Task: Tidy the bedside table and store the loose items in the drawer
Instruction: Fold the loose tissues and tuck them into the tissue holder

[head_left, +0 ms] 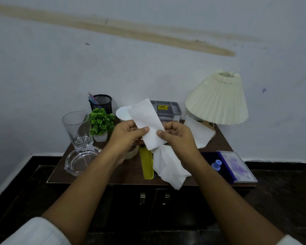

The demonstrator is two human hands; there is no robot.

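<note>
Above the dark wooden bedside table [113, 174], my left hand [125, 135] and my right hand [177, 135] both pinch a folded white tissue [147, 121]. From my right hand a second, crumpled tissue [168, 167] hangs down to the table's front edge. Another white tissue [198, 131] lies flat under the lamp. A yellow flat object [146, 163] lies on the table below my hands. Partly hidden under my left hand is a roll of tape [132, 152]. Two cupboard door handles [154, 198] show on the table's front.
Left side: a tall glass [77, 129], a glass ashtray [79, 160], a small green plant [101, 123], a black mesh pen holder [102, 103]. Back: a white plate [123, 113] and grey organiser box [168, 108]. Right: a pleated lamp [217, 99], a blue cap [216, 164], a blue-edged pad [237, 167].
</note>
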